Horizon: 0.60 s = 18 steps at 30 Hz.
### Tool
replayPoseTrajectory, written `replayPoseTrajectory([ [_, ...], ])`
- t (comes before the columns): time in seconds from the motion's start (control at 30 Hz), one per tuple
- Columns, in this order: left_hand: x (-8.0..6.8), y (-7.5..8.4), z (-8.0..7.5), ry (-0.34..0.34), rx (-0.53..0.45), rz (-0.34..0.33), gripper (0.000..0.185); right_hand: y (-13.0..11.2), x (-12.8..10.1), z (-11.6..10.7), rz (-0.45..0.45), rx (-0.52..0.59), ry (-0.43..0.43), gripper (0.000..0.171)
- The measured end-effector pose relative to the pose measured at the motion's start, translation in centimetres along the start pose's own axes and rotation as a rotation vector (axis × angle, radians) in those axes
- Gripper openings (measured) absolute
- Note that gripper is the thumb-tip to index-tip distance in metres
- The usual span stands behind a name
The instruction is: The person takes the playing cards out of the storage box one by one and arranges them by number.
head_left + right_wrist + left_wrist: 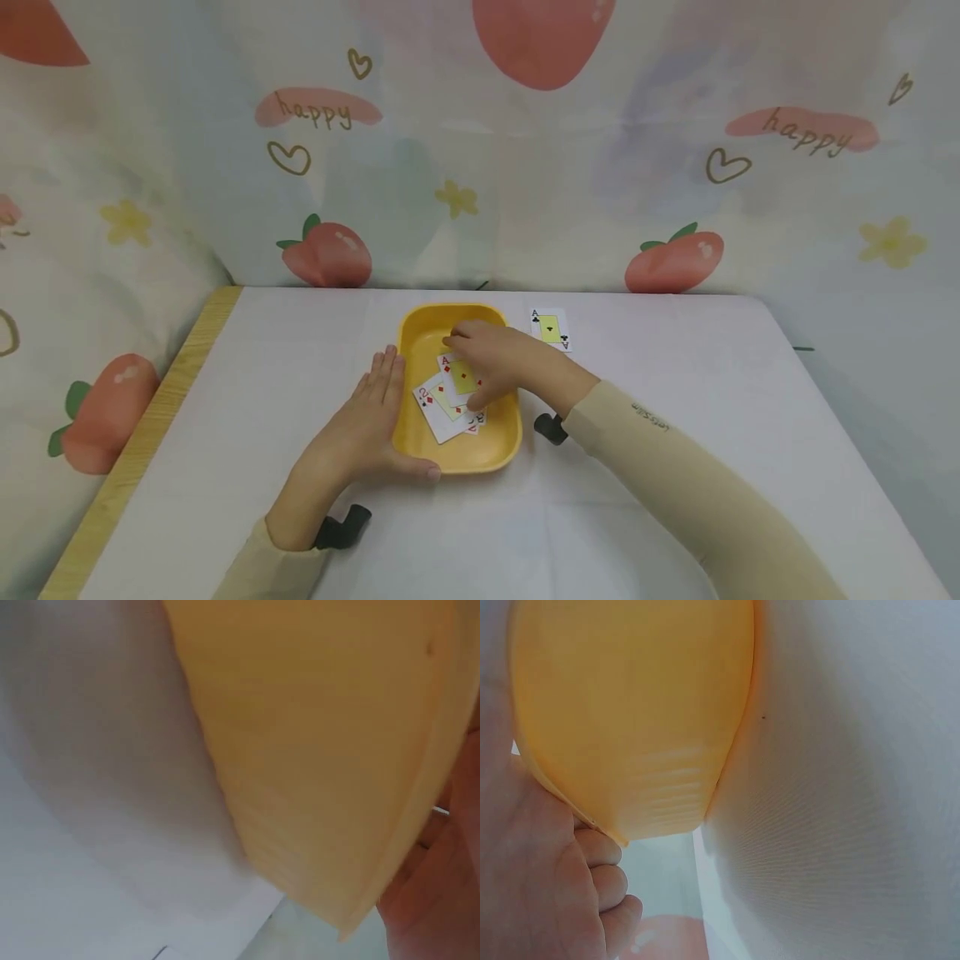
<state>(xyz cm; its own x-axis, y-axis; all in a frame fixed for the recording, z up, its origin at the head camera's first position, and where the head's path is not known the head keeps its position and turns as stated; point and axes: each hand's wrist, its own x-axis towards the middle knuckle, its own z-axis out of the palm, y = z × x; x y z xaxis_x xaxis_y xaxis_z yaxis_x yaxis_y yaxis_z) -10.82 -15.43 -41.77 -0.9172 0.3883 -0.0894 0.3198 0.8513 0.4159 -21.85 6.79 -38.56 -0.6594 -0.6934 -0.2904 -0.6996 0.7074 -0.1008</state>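
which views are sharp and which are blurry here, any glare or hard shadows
Head view: sharp, soft even light, no glare, faint shadows under the left hand and yellow tray. Left wrist view: tray wall very close, softly focused. Right wrist view: blurriest, the tray smeared, the white table featureless.

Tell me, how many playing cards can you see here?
4, at least. The ace of clubs lies on the table beyond the yellow tray. In the tray lie the ace of diamonds, the two of diamonds and a third card, mostly hidden; the right hand may cover more.
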Motion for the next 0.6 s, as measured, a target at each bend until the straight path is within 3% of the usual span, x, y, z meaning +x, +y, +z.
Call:
replayPoseTrajectory([
  [0.27, 0.3, 0.1, -0.1, -0.015, -0.013, -0.011, 0.151, -0.5, 0.8, 0.4, 0.073, 0.008, -0.110, 0.108],
  [0.6, 0.2, 0.0, 0.1, -0.017, -0.008, -0.011, 0.153, -0.5, 1.7, 1.1, 0.058, -0.061, -0.111, 0.096],
])
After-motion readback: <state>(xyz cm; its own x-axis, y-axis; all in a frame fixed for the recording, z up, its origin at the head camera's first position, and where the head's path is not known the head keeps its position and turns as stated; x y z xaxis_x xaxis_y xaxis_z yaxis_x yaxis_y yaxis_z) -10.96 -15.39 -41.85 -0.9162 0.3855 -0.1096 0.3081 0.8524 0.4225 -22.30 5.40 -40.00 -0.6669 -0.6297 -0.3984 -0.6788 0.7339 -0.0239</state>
